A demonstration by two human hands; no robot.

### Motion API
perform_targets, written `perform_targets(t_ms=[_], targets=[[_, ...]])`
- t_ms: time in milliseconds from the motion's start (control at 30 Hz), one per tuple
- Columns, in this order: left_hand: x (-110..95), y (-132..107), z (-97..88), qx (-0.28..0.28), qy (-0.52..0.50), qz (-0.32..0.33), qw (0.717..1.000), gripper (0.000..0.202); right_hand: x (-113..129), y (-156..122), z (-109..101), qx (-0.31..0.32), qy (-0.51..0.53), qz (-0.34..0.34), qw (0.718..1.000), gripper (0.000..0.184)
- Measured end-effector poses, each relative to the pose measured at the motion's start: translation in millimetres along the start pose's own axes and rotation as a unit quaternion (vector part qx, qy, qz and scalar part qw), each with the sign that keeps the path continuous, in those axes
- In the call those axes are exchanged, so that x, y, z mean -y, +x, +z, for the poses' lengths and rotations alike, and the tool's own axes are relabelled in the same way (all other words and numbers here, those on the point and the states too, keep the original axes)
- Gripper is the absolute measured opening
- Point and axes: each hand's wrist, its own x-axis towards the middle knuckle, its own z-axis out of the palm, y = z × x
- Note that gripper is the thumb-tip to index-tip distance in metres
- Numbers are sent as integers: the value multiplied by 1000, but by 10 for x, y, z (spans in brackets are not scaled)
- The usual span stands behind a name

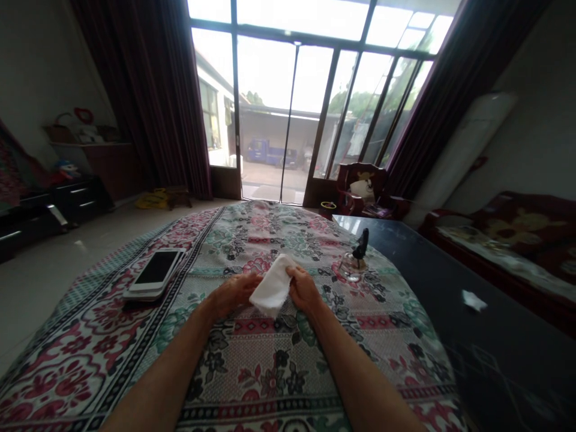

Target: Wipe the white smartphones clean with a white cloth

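A folded white cloth is held up in front of me, tilted above the patterned tablecloth. My right hand pinches its upper right edge, thumb on the near face and the other fingers behind. At the cloth's left edge is my left hand, closed on it, with its fingertips partly hidden behind the white fabric. A spray bottle with a clear body and black trigger head stands to the right of the hands. Off to the left, a white phone with a dark screen lies face up on another flat object.
The floral tablecloth covers the round table. A dark, glossy table adjoins it on the right, bearing a small crumpled white piece. Beyond are a carved wooden chair, a sofa and glass doors.
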Motion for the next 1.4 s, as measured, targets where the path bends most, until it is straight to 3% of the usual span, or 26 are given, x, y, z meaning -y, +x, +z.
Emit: perform_targets(t_ms=[133,233,400,500,633,733,900,1067,1200,1300,1400], targets=[[-37,-6,13,-24,0,22,999,48,-6,-92,104,31,13,48,998,39],[3,43,59,-29,35,27,999,38,-27,-139,185,64,-7,54,996,50],[40,133,99,-193,-20,63,979,19,-37,-157,220,60,3,77,995,51],[41,162,71,-245,-41,87,965,13,-28,-178,224,90,-13,108,990,49],[53,182,23,-249,-54,92,963,10,-29,-212,238,159,-38,105,981,55],[43,173,15,-246,-71,90,963,7,-53,-213,224,173,-42,108,978,50],[-15,152,80,-180,-159,58,969,11,-92,-205,186,176,-56,113,976,39],[-57,194,98,-244,-228,31,942,8,-71,-222,173,219,-127,135,958,38],[-88,195,82,-242,-232,2,942,14,-12,-217,148,243,-167,137,946,41],[-83,191,79,-251,-231,0,940,11,41,-208,152,214,-170,95,957,51],[-42,202,102,-257,-214,10,942,10,60,-192,190,127,-191,56,972,47]])
